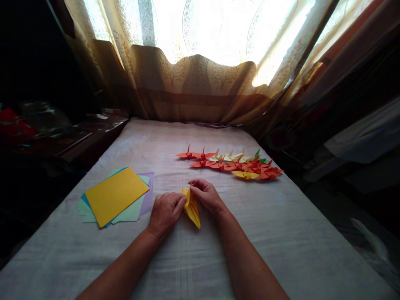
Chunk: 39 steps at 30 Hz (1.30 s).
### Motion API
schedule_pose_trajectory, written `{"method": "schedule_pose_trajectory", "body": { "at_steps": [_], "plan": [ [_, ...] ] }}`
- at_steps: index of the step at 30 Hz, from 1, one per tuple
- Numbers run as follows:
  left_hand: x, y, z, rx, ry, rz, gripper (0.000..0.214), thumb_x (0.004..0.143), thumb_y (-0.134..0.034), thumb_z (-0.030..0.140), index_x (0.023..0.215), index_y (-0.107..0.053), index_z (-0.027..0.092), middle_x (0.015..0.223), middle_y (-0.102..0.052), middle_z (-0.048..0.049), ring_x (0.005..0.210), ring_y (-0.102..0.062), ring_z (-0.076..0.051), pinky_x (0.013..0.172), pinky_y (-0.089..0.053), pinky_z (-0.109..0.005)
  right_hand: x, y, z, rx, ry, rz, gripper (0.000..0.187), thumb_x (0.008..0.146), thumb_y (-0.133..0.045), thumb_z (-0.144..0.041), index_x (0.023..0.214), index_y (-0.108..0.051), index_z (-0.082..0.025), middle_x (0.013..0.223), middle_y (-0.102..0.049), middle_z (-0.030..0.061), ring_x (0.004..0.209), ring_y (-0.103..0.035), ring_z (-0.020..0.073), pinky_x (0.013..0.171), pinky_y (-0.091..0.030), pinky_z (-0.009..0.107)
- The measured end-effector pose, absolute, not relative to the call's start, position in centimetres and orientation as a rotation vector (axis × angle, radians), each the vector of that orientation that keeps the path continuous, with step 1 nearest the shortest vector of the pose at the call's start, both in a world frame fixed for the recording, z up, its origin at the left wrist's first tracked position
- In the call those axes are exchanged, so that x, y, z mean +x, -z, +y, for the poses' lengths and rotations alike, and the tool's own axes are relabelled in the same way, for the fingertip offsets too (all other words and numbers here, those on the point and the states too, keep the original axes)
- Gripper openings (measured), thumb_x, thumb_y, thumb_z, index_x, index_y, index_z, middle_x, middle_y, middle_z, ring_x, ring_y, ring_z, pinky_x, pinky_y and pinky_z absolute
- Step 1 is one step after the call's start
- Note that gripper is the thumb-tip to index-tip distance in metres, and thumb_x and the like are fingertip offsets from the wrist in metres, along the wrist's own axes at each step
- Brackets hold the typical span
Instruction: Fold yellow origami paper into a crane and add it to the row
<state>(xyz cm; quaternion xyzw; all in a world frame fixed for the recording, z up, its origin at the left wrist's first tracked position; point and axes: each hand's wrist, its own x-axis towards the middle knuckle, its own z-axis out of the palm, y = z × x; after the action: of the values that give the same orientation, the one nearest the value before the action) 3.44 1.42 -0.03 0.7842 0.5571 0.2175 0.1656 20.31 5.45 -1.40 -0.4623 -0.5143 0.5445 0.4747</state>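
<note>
A folded yellow paper crane (193, 210), its body still narrow and pointed toward me, is held just above the cloth between both hands. My left hand (167, 210) is closed, thumb and fingers pinching its left side. At its upper tip, my right hand (206, 195) pinches a thin point of the paper between thumb and fingers. The fingers' far sides are partly hidden.
A stack of coloured paper sheets (117, 196), yellow on top, lies to the left. Rows of finished paper cranes (221, 166), red, cream, green and yellow, stand to the right. A pale cloth (150, 141) covers the surface, with a curtained window (200, 79) behind.
</note>
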Motion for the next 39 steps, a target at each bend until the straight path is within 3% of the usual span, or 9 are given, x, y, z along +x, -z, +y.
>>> {"method": "schedule_pose_trajectory", "body": {
  "at_steps": [8,19,26,31,39],
  "plan": [
    [3.7,0.5,1.3,2.323,-0.589,1.614,0.025,0.098,-0.049,0.031,0.086,-0.068,0.022,0.088,-0.069,-0.0029,0.086,-0.061,-0.021,0.076,-0.038,-0.033,20.0,1.2,5.4,-1.144,-1.342,-1.207,0.019,0.063,-0.067,-0.036,0.073,-0.064,-0.02,0.065,-0.059,-0.0051,0.059,-0.05,0.0102,0.058,-0.041,0.023],
    [3.8,0.6,1.3,2.331,-0.563,1.631,0.025,0.098,-0.049,0.03,0.082,-0.066,0.02,0.086,-0.067,-0.0037,0.085,-0.061,-0.022,0.077,-0.037,-0.035,20.1,0.6,5.2,-1.174,-1.404,-1.206,0.036,0.066,-0.073,-0.054,0.08,-0.067,-0.02,0.058,-0.056,-0.0052,0.048,-0.043,0.0084,0.047,-0.035,0.022],
    [3.2,0.2,1.6,2.308,-0.569,1.551,0.024,0.096,-0.05,0.032,0.082,-0.066,0.02,0.087,-0.068,-0.0039,0.085,-0.06,-0.021,0.077,-0.039,-0.033,19.5,1.0,5.4,-1.222,-1.325,-1.169,0.036,0.059,-0.077,-0.051,0.065,-0.062,-0.019,0.055,-0.055,-0.0053,0.05,-0.044,0.0083,0.048,-0.035,0.021],
    [2.1,-0.5,2.4,2.22,-0.53,1.324,0.02,0.091,-0.053,0.033,0.084,-0.068,0.021,0.086,-0.07,-0.0022,0.083,-0.062,-0.018,0.076,-0.042,-0.03,19.3,1.4,5.5,-1.26,-1.247,-1.143,0.034,0.061,-0.075,-0.051,0.067,-0.064,-0.019,0.059,-0.06,-0.0033,0.054,-0.05,0.0105,0.05,-0.039,0.022],
    [3.2,-0.4,1.7,2.275,-0.573,1.541,0.015,0.09,-0.058,0.029,0.081,-0.067,0.021,0.083,-0.069,-0.0025,0.08,-0.061,-0.019,0.075,-0.041,-0.032,19.3,1.5,5.5,-1.298,-1.205,-1.187,0.033,0.067,-0.068,-0.053,0.075,-0.066,-0.021,0.057,-0.058,-0.0047,0.045,-0.047,0.0097,0.045,-0.037,0.023]
  ]
}}
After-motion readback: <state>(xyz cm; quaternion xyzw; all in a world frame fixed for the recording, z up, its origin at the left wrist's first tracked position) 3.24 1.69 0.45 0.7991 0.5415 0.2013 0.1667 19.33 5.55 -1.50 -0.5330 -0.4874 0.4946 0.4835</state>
